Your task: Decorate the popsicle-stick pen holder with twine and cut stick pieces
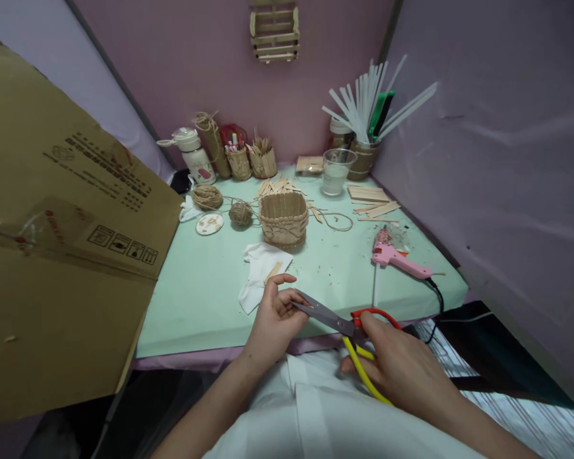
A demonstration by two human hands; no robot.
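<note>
Scissors (332,319): grey blades, one red handle, one yellow. Glue gun (402,260): pink, black cord. Desk (196,280): pale green cover. Wall (210,64): dusky pink. Box (76,255): brown, with black print and red marks. Cloth (256,268): white. Basket (284,220): tan. Bottle (198,159): white, red motif. Twine ball (240,214): brown.

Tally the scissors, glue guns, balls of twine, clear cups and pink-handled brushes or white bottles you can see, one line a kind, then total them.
Scissors: 1
Glue gun: 1
Balls of twine: 2
Clear cup: 1
Pink-handled brushes: 0
White bottle: 1
Total: 6
</note>
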